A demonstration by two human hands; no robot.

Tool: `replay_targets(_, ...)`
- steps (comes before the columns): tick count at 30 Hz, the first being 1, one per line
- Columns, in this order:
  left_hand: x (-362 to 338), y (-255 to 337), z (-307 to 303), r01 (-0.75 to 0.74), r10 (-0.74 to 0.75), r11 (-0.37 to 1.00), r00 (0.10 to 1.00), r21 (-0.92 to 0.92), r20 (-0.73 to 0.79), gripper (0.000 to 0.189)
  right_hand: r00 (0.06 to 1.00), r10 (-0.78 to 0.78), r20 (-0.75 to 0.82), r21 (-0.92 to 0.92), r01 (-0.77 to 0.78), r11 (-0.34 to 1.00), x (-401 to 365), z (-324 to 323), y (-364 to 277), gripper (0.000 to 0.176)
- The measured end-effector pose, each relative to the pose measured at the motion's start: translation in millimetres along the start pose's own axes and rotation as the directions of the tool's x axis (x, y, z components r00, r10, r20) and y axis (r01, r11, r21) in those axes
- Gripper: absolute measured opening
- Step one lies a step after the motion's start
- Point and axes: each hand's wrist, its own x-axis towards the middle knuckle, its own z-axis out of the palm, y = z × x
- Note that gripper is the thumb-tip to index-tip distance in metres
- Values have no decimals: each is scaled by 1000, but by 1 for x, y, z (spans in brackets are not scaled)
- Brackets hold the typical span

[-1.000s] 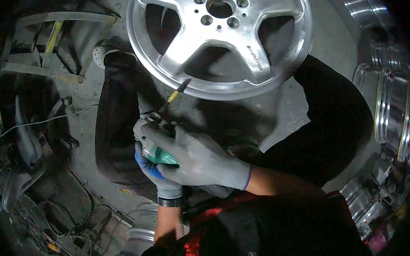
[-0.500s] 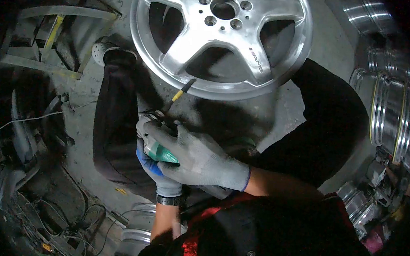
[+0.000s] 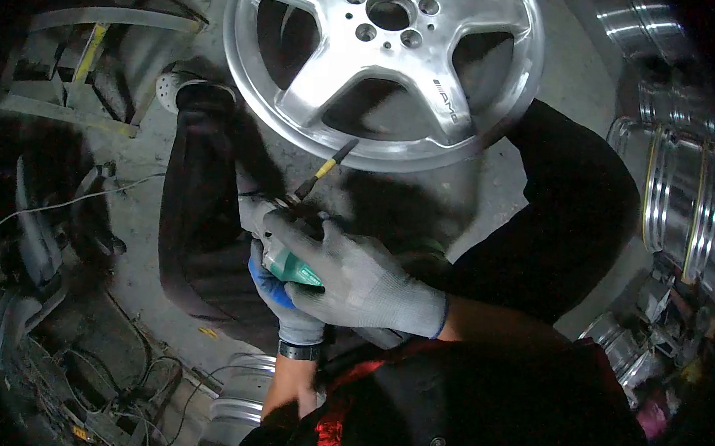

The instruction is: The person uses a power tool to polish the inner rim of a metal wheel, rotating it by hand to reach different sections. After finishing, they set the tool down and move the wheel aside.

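Note:
Both my hands wear grey gloves and close round a green power tool (image 3: 300, 272) with a narrow, yellow-banded arm and a dark tip. My left hand (image 3: 279, 297), with blue on its glove, grips the tool from below. Across the top of the body lies my right hand (image 3: 366, 283), its fingers wrapped round it. The arm points up and to the right, and its tip overlaps the lower rim of a silver five-spoke alloy wheel (image 3: 335, 64) in this view. AMG lettering marks the lower right spoke. Part of the tool's body is hidden by the gloves.
My legs are spread on either side below the wheel. More silver wheels (image 3: 675, 187) line the right side, and another wheel (image 3: 237, 405) lies beside my left forearm. A metal frame (image 3: 71, 116) stands at left, above dark parts and tangled cables (image 3: 106, 379) on the floor.
The tool's tip has shifted a little to the right along the lower rim of the wheel. Both hands have moved slightly right and down with the tool, keeping their grip.

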Motion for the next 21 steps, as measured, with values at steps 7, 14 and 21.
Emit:
replay_targets(7, 10, 15, 4, -63, 73, 996, 979, -56, 193, 52, 982, -137, -126, 16, 141, 990, 21, 15, -1, 88)
replay_targets(14, 7, 7, 22, -216, 376, 800, 908, 560, -187, 50, 933, -248, -260, 63, 272, 960, 20, 15, 11, 87)
replay_targets(21, -4, -12, 15, 2, 25, 991, 979, -134, 201, 52, 994, -56, -90, -51, 52, 997, -11, 4, 13, 88)
